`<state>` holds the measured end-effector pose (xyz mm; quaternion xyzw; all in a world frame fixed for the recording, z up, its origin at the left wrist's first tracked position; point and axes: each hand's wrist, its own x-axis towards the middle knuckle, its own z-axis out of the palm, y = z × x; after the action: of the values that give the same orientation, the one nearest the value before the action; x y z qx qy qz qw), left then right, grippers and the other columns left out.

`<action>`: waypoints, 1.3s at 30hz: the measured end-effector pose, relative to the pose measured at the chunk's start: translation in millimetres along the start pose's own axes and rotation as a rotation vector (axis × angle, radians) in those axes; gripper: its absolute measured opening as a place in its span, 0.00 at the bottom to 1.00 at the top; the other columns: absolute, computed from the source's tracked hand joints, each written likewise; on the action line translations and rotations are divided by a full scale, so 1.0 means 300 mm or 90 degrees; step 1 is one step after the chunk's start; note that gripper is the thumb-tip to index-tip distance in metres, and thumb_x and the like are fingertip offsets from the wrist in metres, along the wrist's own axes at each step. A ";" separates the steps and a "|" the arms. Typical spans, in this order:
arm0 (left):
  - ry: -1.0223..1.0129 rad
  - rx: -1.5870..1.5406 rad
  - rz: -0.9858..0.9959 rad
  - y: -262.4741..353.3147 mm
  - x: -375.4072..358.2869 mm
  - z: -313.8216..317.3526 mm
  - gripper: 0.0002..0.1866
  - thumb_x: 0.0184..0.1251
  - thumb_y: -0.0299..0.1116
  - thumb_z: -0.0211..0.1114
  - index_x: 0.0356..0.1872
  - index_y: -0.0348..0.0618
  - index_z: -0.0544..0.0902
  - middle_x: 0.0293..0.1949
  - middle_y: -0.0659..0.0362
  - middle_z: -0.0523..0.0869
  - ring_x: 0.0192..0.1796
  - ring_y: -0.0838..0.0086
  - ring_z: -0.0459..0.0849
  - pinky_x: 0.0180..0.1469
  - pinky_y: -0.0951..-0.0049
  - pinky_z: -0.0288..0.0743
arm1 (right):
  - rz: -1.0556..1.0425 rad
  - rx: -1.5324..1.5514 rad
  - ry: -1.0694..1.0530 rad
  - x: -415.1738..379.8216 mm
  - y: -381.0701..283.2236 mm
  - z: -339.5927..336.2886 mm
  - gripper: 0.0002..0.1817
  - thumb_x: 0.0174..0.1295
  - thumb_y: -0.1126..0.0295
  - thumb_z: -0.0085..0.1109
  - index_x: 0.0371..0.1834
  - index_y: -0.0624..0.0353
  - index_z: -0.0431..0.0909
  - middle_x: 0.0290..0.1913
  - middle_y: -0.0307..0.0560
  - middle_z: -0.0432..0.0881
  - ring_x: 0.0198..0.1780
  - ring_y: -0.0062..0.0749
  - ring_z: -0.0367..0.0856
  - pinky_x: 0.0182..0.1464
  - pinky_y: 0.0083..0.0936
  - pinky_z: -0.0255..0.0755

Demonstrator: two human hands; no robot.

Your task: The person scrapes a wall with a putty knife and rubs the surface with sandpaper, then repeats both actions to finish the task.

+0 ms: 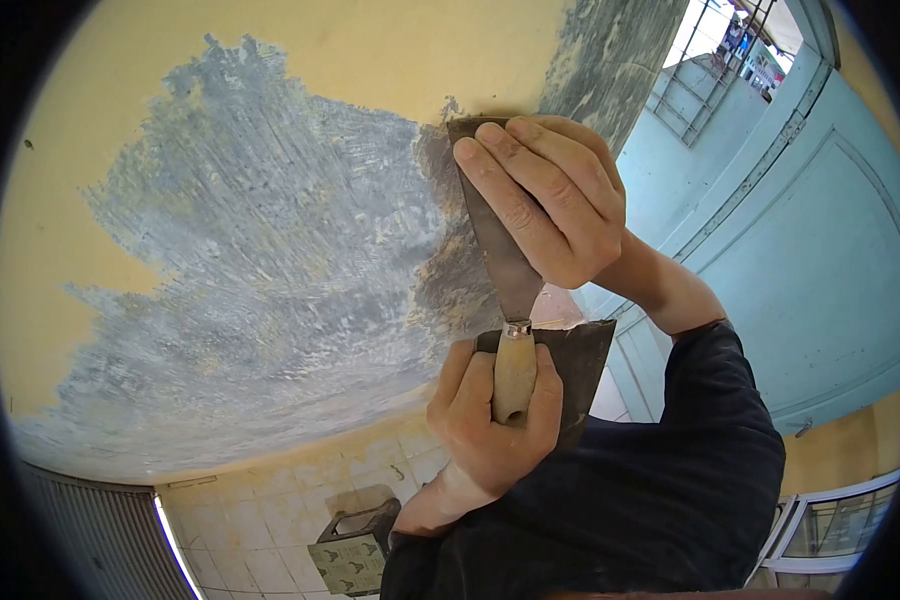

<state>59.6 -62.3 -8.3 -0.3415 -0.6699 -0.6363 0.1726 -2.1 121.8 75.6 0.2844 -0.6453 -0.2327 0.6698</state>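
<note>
Centre of frame: the left hand (495, 415) clenched the wooden handle of the scraper (500, 250), while the right hand (550, 200) pressed fingers on its blade against the yellow wall (270, 250), grasping nothing.

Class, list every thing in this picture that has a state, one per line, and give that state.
Putty knife: blade pressed flat on the wall.
Wall: yellow paint scraped off in a large grey patch.
Left hand: closed around the wooden handle and a second dark blade.
Right hand: fingers pressing on the blade.
Second blade: held in the left hand's grip, off the wall.
Blue door: shut.
</note>
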 end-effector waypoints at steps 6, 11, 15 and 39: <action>-0.005 -0.004 -0.009 -0.003 0.005 0.011 0.15 0.58 0.24 0.75 0.23 0.37 0.74 0.24 0.51 0.73 0.20 0.60 0.72 0.21 0.62 0.65 | 0.005 0.005 0.006 -0.011 -0.004 0.001 0.17 0.50 0.76 0.74 0.46 0.65 0.92 0.43 0.49 0.91 0.47 0.36 0.87 0.48 0.31 0.88; 0.032 0.021 0.000 -0.001 0.048 0.003 0.14 0.58 0.24 0.75 0.23 0.37 0.74 0.24 0.51 0.73 0.20 0.60 0.72 0.21 0.62 0.65 | 0.021 -0.025 -0.005 0.035 0.014 0.008 0.19 0.50 0.76 0.75 0.48 0.64 0.92 0.44 0.49 0.91 0.49 0.37 0.87 0.49 0.33 0.88; 0.055 -0.005 0.021 -0.008 0.024 0.008 0.14 0.58 0.24 0.75 0.23 0.38 0.75 0.24 0.52 0.73 0.20 0.59 0.72 0.22 0.61 0.65 | -0.001 0.001 0.032 0.033 0.021 0.019 0.13 0.53 0.76 0.73 0.43 0.65 0.92 0.41 0.48 0.90 0.46 0.34 0.86 0.47 0.30 0.87; 0.023 0.000 -0.020 -0.028 -0.021 0.025 0.17 0.58 0.26 0.75 0.22 0.39 0.71 0.23 0.52 0.72 0.20 0.60 0.70 0.21 0.62 0.63 | -0.035 0.002 -0.008 -0.007 0.006 0.002 0.19 0.49 0.76 0.75 0.48 0.61 0.93 0.45 0.46 0.92 0.50 0.34 0.86 0.53 0.30 0.89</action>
<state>59.9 -56.3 -19.7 -0.3196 -0.6718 -0.6451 0.1744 -3.0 124.5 75.2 0.3014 -0.6419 -0.2517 0.6587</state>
